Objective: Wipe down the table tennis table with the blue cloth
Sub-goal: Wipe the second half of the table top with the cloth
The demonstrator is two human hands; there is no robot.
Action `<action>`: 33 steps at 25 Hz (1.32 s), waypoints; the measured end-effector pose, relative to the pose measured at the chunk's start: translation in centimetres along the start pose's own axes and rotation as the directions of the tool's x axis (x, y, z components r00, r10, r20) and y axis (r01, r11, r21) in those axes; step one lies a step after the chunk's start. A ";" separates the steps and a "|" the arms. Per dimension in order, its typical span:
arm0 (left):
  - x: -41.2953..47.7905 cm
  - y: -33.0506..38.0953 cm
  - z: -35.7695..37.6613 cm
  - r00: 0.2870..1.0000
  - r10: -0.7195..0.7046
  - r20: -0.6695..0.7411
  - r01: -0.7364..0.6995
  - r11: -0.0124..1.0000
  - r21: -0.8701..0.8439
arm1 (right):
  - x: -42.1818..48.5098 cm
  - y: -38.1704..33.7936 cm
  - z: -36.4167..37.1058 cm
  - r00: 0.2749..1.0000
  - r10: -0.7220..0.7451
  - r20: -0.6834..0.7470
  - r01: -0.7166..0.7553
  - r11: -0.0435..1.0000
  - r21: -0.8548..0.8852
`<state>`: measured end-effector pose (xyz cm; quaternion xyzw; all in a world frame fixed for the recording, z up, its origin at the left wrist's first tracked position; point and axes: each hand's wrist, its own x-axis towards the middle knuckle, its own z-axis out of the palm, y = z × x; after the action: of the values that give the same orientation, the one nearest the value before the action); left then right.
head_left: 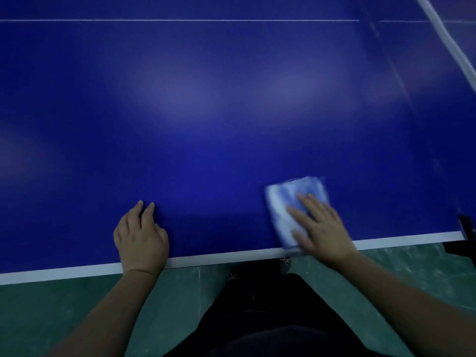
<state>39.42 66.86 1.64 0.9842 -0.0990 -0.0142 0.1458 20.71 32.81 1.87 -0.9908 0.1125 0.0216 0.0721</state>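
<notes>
The dark blue table tennis table (pixel 219 112) fills most of the head view, its white edge line running along the near side. A folded light blue cloth (pixel 286 202) lies flat on the table close to that near edge, right of centre. My right hand (pixel 322 228) presses on the cloth with straight, spread fingers and covers its right part; both look motion-blurred. My left hand (pixel 140 235) rests on the bare table near the edge, left of centre, fingers loosely bent, holding nothing.
The net (pixel 448 42) with its white top band crosses the upper right corner. A thin white centre line (pixel 180 20) runs across the far part of the table. Green floor (pixel 64 313) lies below the near edge. A dark net clamp (pixel 466 228) sits at the right edge.
</notes>
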 end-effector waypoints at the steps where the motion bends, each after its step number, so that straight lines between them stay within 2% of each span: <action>1: -0.1 0.6 -0.1 1.000 -0.011 0.006 0.011 1.000 -0.001 | -0.6 3.0 -0.5 0.992 0.123 -0.012 -0.123 0.992 0.005; 3: -0.4 3.2 -0.1 1.000 -0.018 0.013 0.018 1.000 -0.019 | -1.6 8.4 -1.5 0.926 0.378 -0.017 -0.377 0.925 0.040; 5: -0.9 7.4 0.6 0.999 0.042 0.027 -0.040 0.998 -0.049 | -1.9 11.7 -2.0 0.788 0.615 -0.030 -0.610 0.785 0.107; 6: -1.0 9.6 1.2 0.995 0.088 0.042 -0.085 0.995 -0.061 | -1.5 11.9 -2.1 0.725 0.689 -0.027 -0.681 0.721 0.130; 7: -1.2 11.9 1.8 0.989 0.136 0.059 -0.132 0.989 -0.071 | -0.9 11.2 -2.0 0.702 0.712 -0.024 -0.704 0.699 0.124; 8: -1.2 14.5 2.5 0.980 0.185 0.078 -0.179 0.980 -0.087 | -0.4 10.4 -1.9 0.731 0.682 -0.025 -0.676 0.729 0.112; 9: -1.2 17.1 3.3 0.969 0.228 0.095 -0.217 0.970 -0.107 | 0.1 9.5 -1.7 0.802 0.598 -0.008 -0.594 0.797 0.108; 11: -1.5 21.7 4.8 0.947 0.291 0.136 -0.274 0.953 -0.127 | 0.6 8.4 -1.2 0.948 0.314 0.051 -0.317 0.943 0.100; 13: -1.7 25.0 6.2 0.928 0.329 0.176 -0.314 0.943 -0.107 | 0.6 10.1 -1.2 0.995 0.073 0.064 -0.079 0.992 0.095; 14: -1.7 25.8 6.8 0.925 0.332 0.185 -0.322 0.943 -0.084 | 0.8 11.7 -1.4 0.998 0.023 0.057 -0.028 0.995 0.091; 15: -1.6 26.0 7.3 0.928 0.326 0.180 -0.321 0.945 -0.056 | 1.1 13.4 -1.6 0.998 0.034 0.053 -0.038 0.996 0.077; 17: -1.6 26.1 8.1 0.940 0.309 0.145 -0.311 0.950 -0.012 | 1.6 18.4 -2.1 0.972 0.233 0.029 -0.234 0.970 0.066; 19: -1.7 26.0 8.4 0.944 0.307 0.121 -0.310 0.951 0.004 | 1.9 23.3 -3.2 0.879 0.477 0.028 -0.477 0.874 0.095; 20: -1.7 26.0 8.4 0.945 0.310 0.105 -0.312 0.950 0.005 | 2.1 24.7 -3.5 0.832 0.555 0.030 -0.554 0.824 0.120; 21: -1.7 26.0 8.4 0.947 0.308 0.091 -0.310 0.951 0.007 | 2.4 25.0 -3.5 0.804 0.594 0.024 -0.592 0.797 0.123; 22: -1.6 26.0 8.4 0.950 0.301 0.081 -0.302 0.953 0.008 | 2.7 24.3 -3.3 0.822 0.569 -0.006 -0.565 0.818 0.108; 23: -1.7 26.0 8.3 0.954 0.290 0.077 -0.292 0.956 0.006 | 2.9 22.9 -3.0 0.887 0.460 -0.043 -0.455 0.886 0.090; 24: -1.8 26.2 8.3 0.957 0.280 0.080 -0.282 0.960 0.006 | 3.0 21.2 -2.6 0.958 0.281 -0.058 -0.276 0.958 0.080; 25: -1.8 26.3 8.2 0.959 0.271 0.084 -0.273 0.962 0.008 | 2.9 19.7 -2.0 0.996 0.072 -0.054 -0.068 0.995 0.070; 26: -1.9 26.4 8.2 0.961 0.261 0.092 -0.263 0.965 0.013 | 3.0 18.8 -1.7 0.995 -0.097 -0.007 0.097 0.992 0.074; 27: -1.8 26.5 8.1 0.963 0.248 0.101 -0.251 0.968 0.014 | 3.4 19.0 -1.7 0.981 -0.190 0.030 0.187 0.979 0.085; 28: -1.8 26.6 8.0 0.965 0.237 0.110 -0.240 0.971 0.014 | 3.8 20.0 -2.0 0.978 -0.207 0.040 0.203 0.975 0.092; 29: -1.7 26.7 8.0 0.966 0.229 0.120 -0.232 0.973 0.013 | 4.1 21.3 -2.3 0.988 -0.150 0.030 0.147 0.985 0.089; 31: -1.7 26.8 7.9 0.964 0.229 0.137 -0.234 0.972 0.025 | 3.5 24.0 -3.3 0.993 0.118 0.026 -0.120 0.987 0.103; 33: -1.8 26.9 7.7 0.959 0.234 0.158 -0.243 0.969 0.039 | 1.6 25.0 -3.7 0.922 0.387 0.028 -0.386 0.908 0.162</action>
<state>32.11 39.81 2.04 0.9650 -0.2280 -0.0688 0.1101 16.76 7.80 1.94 -0.9396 0.3078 0.0236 0.1476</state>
